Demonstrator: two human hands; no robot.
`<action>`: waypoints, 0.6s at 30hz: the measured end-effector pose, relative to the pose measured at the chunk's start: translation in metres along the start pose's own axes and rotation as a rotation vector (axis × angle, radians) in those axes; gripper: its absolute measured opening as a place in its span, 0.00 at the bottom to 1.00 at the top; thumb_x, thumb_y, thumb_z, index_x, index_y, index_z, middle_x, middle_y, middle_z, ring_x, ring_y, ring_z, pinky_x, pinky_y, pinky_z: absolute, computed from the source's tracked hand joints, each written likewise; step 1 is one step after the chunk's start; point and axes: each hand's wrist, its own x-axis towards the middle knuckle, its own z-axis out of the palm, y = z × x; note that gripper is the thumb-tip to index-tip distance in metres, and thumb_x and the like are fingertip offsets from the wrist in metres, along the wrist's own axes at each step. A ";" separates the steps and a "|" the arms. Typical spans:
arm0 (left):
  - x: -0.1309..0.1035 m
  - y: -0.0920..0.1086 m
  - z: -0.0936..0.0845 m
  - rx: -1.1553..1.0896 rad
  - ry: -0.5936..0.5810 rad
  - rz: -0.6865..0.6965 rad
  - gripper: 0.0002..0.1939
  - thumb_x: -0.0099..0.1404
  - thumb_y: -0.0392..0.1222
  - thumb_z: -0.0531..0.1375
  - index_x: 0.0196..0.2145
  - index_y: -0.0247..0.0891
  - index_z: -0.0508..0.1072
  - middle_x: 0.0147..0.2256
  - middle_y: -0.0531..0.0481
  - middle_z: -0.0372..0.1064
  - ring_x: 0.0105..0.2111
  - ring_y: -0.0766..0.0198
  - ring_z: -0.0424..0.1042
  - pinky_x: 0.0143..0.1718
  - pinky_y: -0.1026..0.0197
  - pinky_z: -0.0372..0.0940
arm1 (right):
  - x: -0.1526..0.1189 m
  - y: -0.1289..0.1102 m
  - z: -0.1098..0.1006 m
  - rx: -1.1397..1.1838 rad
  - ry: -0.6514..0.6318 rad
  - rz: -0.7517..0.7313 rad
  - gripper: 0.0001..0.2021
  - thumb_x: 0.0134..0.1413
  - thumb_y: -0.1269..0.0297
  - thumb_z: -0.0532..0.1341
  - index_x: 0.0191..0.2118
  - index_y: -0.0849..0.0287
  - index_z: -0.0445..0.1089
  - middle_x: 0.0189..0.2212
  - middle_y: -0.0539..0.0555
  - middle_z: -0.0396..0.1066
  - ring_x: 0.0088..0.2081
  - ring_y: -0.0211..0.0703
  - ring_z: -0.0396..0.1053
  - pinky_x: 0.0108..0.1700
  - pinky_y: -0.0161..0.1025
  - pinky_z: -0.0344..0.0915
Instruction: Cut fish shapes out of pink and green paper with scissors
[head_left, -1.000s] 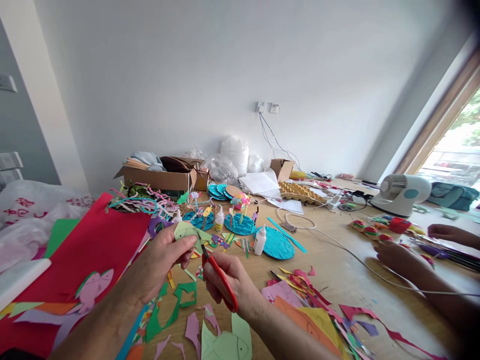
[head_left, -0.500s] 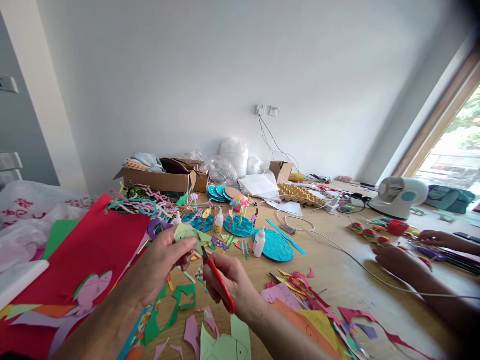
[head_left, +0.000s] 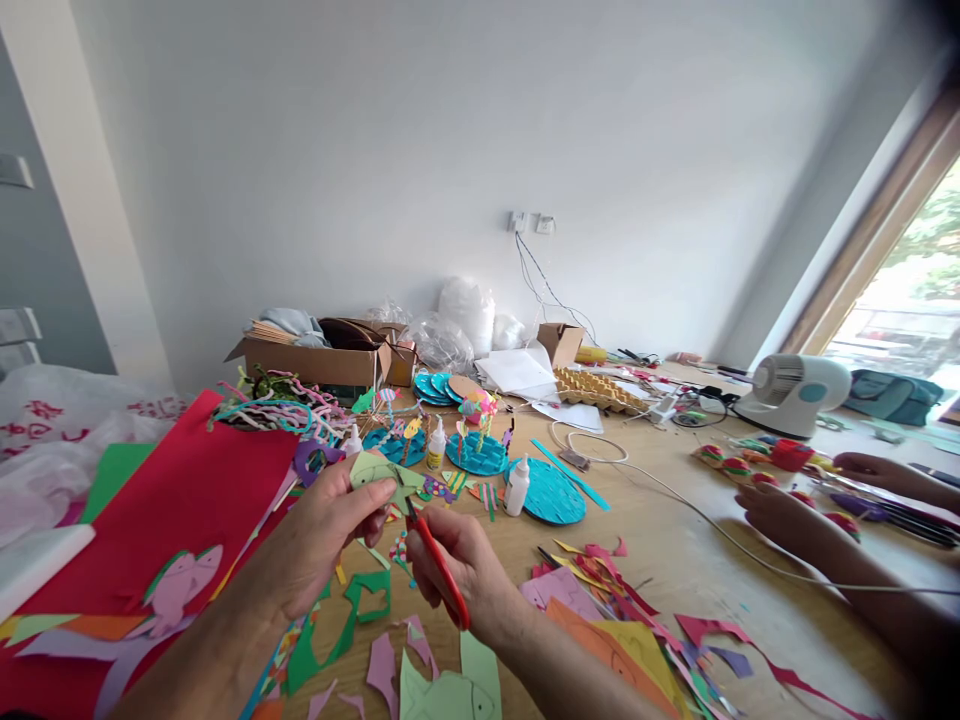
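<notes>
My left hand (head_left: 337,515) pinches a piece of light green paper (head_left: 373,470) with drawn lines between thumb and fingers. Red-handled scissors (head_left: 442,572) are gripped in my right hand (head_left: 469,565), their blades pointing up at the paper's right edge. Below my hands lies another light green sheet (head_left: 450,695) with a fish outline. Green paper scraps (head_left: 337,630) and pink scraps (head_left: 383,672) are beside it. A white glue bottle (head_left: 517,487) stands past my right hand, by a round blue disc (head_left: 553,492).
Red paper (head_left: 172,510) with pink fish cutouts lies at left. Coloured scraps (head_left: 637,610) are spread at right, near a cable (head_left: 705,520). Another person's hands (head_left: 780,515) are at far right, near a white fan (head_left: 799,395). A cardboard box (head_left: 315,360) stands at the back.
The light green paper has shifted slightly at the scissor tips. My hands are in nearly the same place. The view has moved very slightly.
</notes>
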 end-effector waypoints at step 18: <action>0.000 -0.001 0.000 -0.072 -0.007 -0.037 0.15 0.50 0.48 0.68 0.24 0.38 0.67 0.19 0.59 0.62 0.21 0.71 0.58 0.21 0.68 0.57 | 0.001 0.000 -0.001 -0.010 0.004 -0.010 0.14 0.48 0.56 0.59 0.21 0.57 0.58 0.13 0.44 0.58 0.15 0.30 0.55 0.18 0.29 0.50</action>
